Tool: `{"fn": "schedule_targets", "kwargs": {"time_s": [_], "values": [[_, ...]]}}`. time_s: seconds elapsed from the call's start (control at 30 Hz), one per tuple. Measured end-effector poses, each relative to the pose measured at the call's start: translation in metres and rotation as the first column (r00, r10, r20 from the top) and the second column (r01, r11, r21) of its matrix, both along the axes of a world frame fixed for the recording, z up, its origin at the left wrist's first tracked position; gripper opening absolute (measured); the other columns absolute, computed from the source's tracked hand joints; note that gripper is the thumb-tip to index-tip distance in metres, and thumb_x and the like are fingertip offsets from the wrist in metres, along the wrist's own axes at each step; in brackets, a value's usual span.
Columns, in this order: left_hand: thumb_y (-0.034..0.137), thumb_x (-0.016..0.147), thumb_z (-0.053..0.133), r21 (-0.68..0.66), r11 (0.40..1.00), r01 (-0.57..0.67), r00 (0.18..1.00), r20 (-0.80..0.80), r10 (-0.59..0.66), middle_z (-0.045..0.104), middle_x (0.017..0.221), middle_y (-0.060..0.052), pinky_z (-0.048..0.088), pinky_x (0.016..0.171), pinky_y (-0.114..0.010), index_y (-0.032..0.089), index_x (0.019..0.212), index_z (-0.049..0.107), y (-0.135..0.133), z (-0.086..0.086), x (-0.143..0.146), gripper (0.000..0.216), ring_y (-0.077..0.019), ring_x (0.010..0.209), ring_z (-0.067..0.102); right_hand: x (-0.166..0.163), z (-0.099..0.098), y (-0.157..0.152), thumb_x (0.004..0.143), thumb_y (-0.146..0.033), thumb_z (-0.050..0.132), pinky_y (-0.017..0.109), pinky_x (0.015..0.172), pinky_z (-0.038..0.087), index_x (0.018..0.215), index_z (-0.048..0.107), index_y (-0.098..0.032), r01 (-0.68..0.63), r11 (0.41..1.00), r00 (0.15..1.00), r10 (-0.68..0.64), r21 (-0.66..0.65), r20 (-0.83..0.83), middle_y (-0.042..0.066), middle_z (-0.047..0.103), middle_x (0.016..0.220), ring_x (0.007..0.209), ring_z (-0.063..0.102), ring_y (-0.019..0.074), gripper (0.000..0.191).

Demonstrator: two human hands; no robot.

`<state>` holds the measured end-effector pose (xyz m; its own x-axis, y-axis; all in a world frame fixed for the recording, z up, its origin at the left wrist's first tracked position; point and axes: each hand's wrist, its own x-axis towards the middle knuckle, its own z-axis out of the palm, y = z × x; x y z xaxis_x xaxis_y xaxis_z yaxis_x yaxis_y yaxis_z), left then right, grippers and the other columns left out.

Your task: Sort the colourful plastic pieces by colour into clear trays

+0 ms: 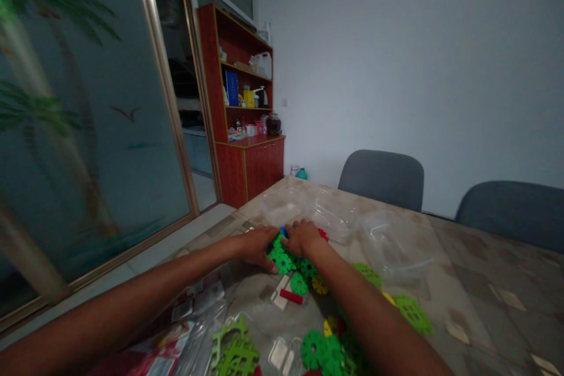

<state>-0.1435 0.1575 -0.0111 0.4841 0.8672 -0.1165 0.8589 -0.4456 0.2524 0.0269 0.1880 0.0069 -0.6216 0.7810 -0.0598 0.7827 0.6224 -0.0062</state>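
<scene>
My left hand (255, 244) and my right hand (303, 237) meet over a cluster of joined green snowflake-shaped plastic pieces (282, 258) on the table (476, 282). Fingers of both hands curl around the cluster, which has a blue piece (284, 230) on top and a red piece (323, 235) beside my right hand. Loose pieces lie nearer to me: a red stick (291, 296), a yellow disc (319, 285), green discs (314, 350) and a light green lattice piece (234, 352).
Clear plastic bags and a clear container (388, 241) lie behind the hands. A printed packet (163, 352) sits at the near left edge. Two grey chairs (381, 177) stand at the far side. A red shelf cabinet (242, 106) and a glass sliding door (88, 129) are to the left.
</scene>
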Motion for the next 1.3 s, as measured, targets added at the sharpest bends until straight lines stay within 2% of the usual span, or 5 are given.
{"fn": "schedule_targets", "kwargs": {"time_s": [0.37,0.63,0.9,1.07,1.3], "values": [[0.037,0.053,0.09,-0.014,0.985,0.173,0.972,0.165,-0.168,0.053,0.121,-0.01,0.044,0.098,-0.036,0.018,0.127,0.049,-0.015,-0.012,0.048,0.087,-0.0294,0.113,0.053,0.052,-0.001,-0.045,0.095,-0.037,0.06,0.051,0.094,0.049,0.128,0.056,-0.019,0.106,0.994,0.989,-0.102,-0.038,0.105,0.009,0.058,0.13,0.113,0.059,0.027,0.038],[0.042,0.057,0.087,-0.057,0.96,0.276,0.938,0.233,-0.256,0.052,0.12,-0.011,0.043,0.099,-0.041,0.016,0.125,0.049,-0.046,-0.014,0.096,0.082,-0.0319,0.112,0.051,0.107,0.001,-0.089,0.093,-0.048,0.05,0.056,0.092,0.047,0.124,0.062,-0.013,0.117,0.988,0.993,-0.115,-0.099,0.03,0.019,0.062,0.125,0.112,0.059,0.0364,0.048],[0.036,0.058,0.089,-0.028,0.905,0.425,0.864,0.309,-0.397,0.052,0.124,-0.012,0.044,0.1,-0.039,0.018,0.134,0.045,-0.075,-0.014,0.15,0.089,-0.0316,0.116,0.052,0.164,-0.002,-0.133,0.086,-0.037,0.052,0.058,0.096,0.042,0.121,0.064,-0.007,0.142,0.978,0.985,-0.155,-0.153,-0.079,0.025,0.062,0.124,0.116,0.056,0.0425,0.048],[0.038,0.062,0.087,-0.048,0.843,0.536,0.804,0.334,-0.492,0.061,0.121,-0.008,0.048,0.096,-0.036,0.02,0.129,0.055,-0.068,0.007,0.161,0.076,-0.0293,0.11,0.059,0.21,0.004,-0.139,0.09,-0.04,0.05,0.039,0.091,0.048,0.114,0.067,-0.016,0.115,0.978,0.964,-0.153,-0.177,-0.219,0.015,0.07,0.113,0.105,0.064,0.0294,0.038],[0.034,0.095,0.058,0.063,0.975,0.213,0.924,0.311,-0.222,0.059,0.122,-0.009,0.053,0.086,-0.045,0.015,0.122,0.058,-0.028,0.014,0.143,0.033,-0.0258,0.103,0.062,0.264,-0.009,-0.094,0.082,-0.012,0.04,0.036,0.088,0.049,0.1,0.071,-0.012,0.24,0.966,0.895,-0.257,-0.094,-0.365,0.016,0.074,0.103,0.099,0.067,0.0269,0.036]]}}
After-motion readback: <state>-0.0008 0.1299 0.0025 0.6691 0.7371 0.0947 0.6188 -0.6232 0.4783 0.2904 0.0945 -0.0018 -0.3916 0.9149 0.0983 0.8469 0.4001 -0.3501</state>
